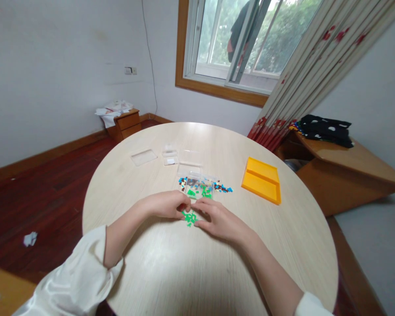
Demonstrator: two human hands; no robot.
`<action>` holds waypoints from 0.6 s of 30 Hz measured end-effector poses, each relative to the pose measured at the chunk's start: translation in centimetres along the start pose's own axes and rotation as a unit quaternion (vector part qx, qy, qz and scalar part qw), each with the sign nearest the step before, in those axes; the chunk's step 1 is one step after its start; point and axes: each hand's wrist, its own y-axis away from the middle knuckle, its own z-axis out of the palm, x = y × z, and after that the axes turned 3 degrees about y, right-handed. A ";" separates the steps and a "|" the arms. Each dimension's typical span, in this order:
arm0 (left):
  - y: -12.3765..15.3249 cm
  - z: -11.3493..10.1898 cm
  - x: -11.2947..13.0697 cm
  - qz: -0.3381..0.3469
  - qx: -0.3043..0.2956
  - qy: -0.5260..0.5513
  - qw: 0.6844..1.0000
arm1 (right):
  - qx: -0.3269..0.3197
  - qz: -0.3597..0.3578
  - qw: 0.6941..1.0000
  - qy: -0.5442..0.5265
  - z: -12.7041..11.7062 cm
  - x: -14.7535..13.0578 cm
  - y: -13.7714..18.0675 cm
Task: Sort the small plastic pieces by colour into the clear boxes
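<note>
A small pile of bright green pieces lies on the table between my two hands. My left hand curves around the pile's left side, its thumb low against the pieces and its fingers bent inward. On the other side, my right hand has thumb and fingers spread apart, the thumb tip at the pile's edge. Nothing shows held in either hand. Just beyond my fingertips sits a clear plastic box with more green pieces in it. Blue, brown and cream pieces are scattered around and behind that box.
A yellow two-part tray rests on the right of the round table. Farther back are an open clear case, small clear boxes and a clear lid. A wooden cabinet stands beyond the table's right edge.
</note>
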 end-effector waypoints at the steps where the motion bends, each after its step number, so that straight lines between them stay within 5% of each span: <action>1: 0.0 0.0 0.0 -0.003 0.001 -0.001 1.000 | -0.010 0.007 1.000 0.003 0.0 0.0 0.0; 18: 0.1 -0.2 0.2 -0.016 0.048 -0.026 0.998 | -0.013 0.051 0.998 0.015 0.5 0.2 -0.5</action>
